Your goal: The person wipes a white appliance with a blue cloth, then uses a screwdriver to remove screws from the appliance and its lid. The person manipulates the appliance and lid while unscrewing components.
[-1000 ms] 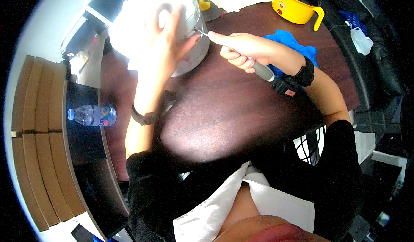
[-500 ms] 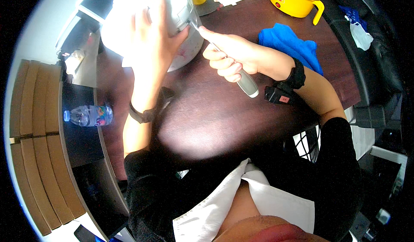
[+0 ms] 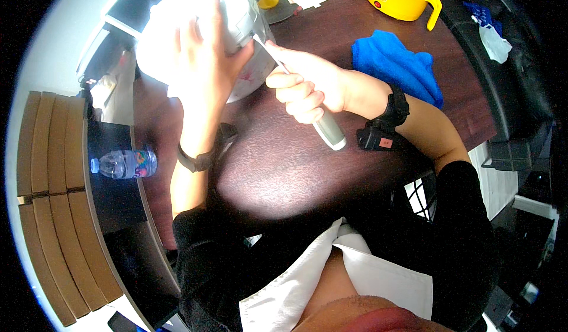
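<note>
A white rounded appliance (image 3: 244, 89), perhaps a rice cooker, stands at the far left of the table, washed out by glare. My left hand (image 3: 204, 54) lies on its near side with fingers stretched and thumb apart. In my right hand (image 3: 307, 86) is a tool with a grey-green handle (image 3: 329, 132) and a narrow flat metal blade, its exact kind unclear. The fingers wrap the handle, and the thumb lies along the blade. The tool's tip meets the appliance's side by the lid seam, close to my left thumb.
A blue cloth (image 3: 396, 66) lies right of my right hand. Behind it stands a yellow pot (image 3: 399, 1) with a handle. A clear lid with a yellow knob (image 3: 268, 1) lies beyond the appliance. At left are a water bottle (image 3: 124, 164) and brown boxes (image 3: 53, 214).
My right hand and the tool have shifted slightly left and toward me, the handle's end swinging nearer. My left hand stays on the appliance. The view has shifted slightly.
</note>
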Tool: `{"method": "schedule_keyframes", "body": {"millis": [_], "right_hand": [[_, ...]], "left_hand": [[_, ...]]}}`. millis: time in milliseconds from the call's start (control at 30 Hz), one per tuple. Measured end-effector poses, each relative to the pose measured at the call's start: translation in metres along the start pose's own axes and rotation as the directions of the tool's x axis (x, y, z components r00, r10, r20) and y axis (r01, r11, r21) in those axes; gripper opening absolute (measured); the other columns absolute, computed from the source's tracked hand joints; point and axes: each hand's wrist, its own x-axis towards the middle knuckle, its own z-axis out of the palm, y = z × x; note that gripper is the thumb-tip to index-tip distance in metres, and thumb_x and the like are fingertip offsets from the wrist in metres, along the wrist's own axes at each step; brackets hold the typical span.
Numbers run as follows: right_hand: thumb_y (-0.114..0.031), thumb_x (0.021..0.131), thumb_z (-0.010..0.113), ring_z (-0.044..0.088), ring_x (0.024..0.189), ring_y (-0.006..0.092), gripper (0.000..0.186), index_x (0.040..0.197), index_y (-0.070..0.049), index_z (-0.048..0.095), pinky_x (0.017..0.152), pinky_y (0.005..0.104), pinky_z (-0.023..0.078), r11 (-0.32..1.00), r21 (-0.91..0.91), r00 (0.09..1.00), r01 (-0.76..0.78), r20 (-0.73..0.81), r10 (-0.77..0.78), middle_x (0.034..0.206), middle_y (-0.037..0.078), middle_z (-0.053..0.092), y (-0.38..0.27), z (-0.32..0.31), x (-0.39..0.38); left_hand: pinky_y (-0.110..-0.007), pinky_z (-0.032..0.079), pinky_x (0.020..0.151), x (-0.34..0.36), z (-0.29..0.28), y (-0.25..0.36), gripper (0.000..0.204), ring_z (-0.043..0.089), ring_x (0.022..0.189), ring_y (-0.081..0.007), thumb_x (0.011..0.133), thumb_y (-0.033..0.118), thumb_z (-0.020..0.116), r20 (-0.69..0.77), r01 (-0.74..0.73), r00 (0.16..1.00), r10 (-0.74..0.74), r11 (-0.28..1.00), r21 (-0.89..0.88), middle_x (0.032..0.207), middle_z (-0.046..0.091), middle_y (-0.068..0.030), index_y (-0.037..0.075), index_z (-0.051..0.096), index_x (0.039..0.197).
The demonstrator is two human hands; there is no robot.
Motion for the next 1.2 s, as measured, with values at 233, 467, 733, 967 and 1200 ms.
{"method": "schedule_keyframes", "body": {"millis": [233, 467, 733, 967, 1200], "right_hand": [[-0.068, 0.098, 0.025, 0.022, 0.029, 0.0065, 0.064, 0.056, -0.019, 0.029, 0.031, 0.0264, 0.018, 0.99, 0.135, 0.997, 0.049, -0.072, -0.04, 0.042, -0.008, 0.023, 0.004, 0.015, 0.004], [-0.072, 0.094, 0.03, 0.025, 0.032, 0.0059, 0.065, 0.059, -0.018, 0.032, 0.034, 0.0254, 0.025, 0.974, -0.213, 0.91, -0.078, -0.414, -0.018, 0.044, -0.008, 0.025, -0.008, 0.02, -0.008], [-0.066, 0.094, 0.042, 0.056, 0.046, 0.029, 0.075, 0.055, -0.003, 0.055, 0.049, 0.0405, 0.048, 0.006, -0.845, 0.517, -0.535, -0.334, -0.788, 0.049, 0.015, 0.052, -0.029, 0.012, -0.03], [-0.061, 0.093, 0.046, 0.065, 0.063, 0.0425, 0.073, 0.063, 0.002, 0.067, 0.064, 0.05, 0.054, -0.236, -0.709, 0.487, -0.664, -0.17, -0.857, 0.062, 0.025, 0.061, -0.031, 0.017, -0.027], [-0.061, 0.094, 0.045, 0.066, 0.065, 0.0425, 0.074, 0.065, 0.003, 0.066, 0.065, 0.0502, 0.055, -0.262, -0.727, 0.501, -0.634, -0.129, -0.856, 0.063, 0.025, 0.062, -0.032, 0.015, -0.022]], "left_hand": [[-0.041, 0.048, 0.084, 0.0, -0.002, 0.002, 0.08, 0.059, 0.095, -0.0288, 0.059, 0.042, 0.085, -0.002, 0.021, 1.0, -0.021, 1.0, 0.003, 0.102, 0.063, -0.0098, 0.017, 0.06, 0.13], [-0.045, 0.047, 0.086, -0.002, 0.002, -0.004, 0.082, 0.056, 0.099, -0.0336, 0.063, 0.048, 0.083, 0.025, 0.011, 1.0, -0.009, 0.998, -0.063, 0.108, 0.06, -0.0145, 0.02, 0.055, 0.135], [-0.047, 0.045, 0.088, -0.001, 0.002, -0.006, 0.084, 0.054, 0.101, -0.0371, 0.064, 0.049, 0.082, 0.014, -0.017, 1.0, 0.018, 0.996, -0.09, 0.11, 0.057, -0.0168, 0.02, 0.052, 0.137], [-0.046, 0.045, 0.087, -0.002, 0.003, -0.007, 0.082, 0.054, 0.1, -0.0353, 0.064, 0.051, 0.082, 0.012, -0.023, 1.0, 0.024, 0.996, -0.082, 0.109, 0.057, -0.0154, 0.02, 0.055, 0.135], [-0.043, 0.046, 0.083, 0.001, 0.002, -0.009, 0.081, 0.055, 0.095, -0.032, 0.064, 0.053, 0.082, -0.01, -0.048, 0.999, 0.048, 0.996, -0.076, 0.104, 0.058, -0.0135, 0.019, 0.056, 0.133]]}}
